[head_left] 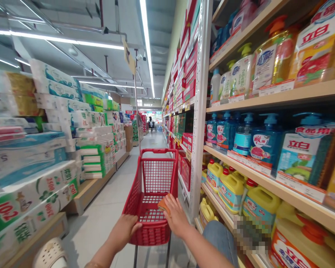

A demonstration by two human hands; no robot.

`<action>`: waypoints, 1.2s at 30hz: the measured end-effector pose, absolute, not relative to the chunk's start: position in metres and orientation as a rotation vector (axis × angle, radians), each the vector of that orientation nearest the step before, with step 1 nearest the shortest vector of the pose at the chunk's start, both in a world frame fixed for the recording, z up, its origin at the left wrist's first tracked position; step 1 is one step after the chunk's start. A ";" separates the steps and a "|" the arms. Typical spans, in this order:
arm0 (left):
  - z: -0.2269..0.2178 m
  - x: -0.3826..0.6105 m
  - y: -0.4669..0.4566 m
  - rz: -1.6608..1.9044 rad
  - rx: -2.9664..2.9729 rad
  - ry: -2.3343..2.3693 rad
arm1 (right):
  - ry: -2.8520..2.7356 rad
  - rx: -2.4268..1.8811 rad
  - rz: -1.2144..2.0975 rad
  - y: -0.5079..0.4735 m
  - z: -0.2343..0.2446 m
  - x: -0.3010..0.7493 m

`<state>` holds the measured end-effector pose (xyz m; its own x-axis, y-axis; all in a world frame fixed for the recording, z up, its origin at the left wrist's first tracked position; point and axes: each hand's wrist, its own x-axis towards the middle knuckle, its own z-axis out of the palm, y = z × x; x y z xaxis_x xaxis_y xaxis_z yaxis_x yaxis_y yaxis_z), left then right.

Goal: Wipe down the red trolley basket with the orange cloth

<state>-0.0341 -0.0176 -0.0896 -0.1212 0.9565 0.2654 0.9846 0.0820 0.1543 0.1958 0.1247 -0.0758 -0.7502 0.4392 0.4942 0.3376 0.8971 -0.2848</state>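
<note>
- Red cart [152, 233] stands ahead, long side running down the aisle [108, 199].
- Right hand [177, 216] grips orange cloth [163, 204] over its near right corner.
- Left hand [124, 229] clasps the near left.

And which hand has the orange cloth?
The right hand: the orange cloth pokes out from under it. The left hand holds only the red cart.

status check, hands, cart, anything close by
Left hand on red cart. Right hand holding orange cloth by its right rim. Stocked shelves close on right.
</note>
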 end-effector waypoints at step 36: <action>-0.078 0.011 0.002 -0.473 -2.201 -1.782 | -2.304 -0.593 0.099 0.126 -0.119 0.195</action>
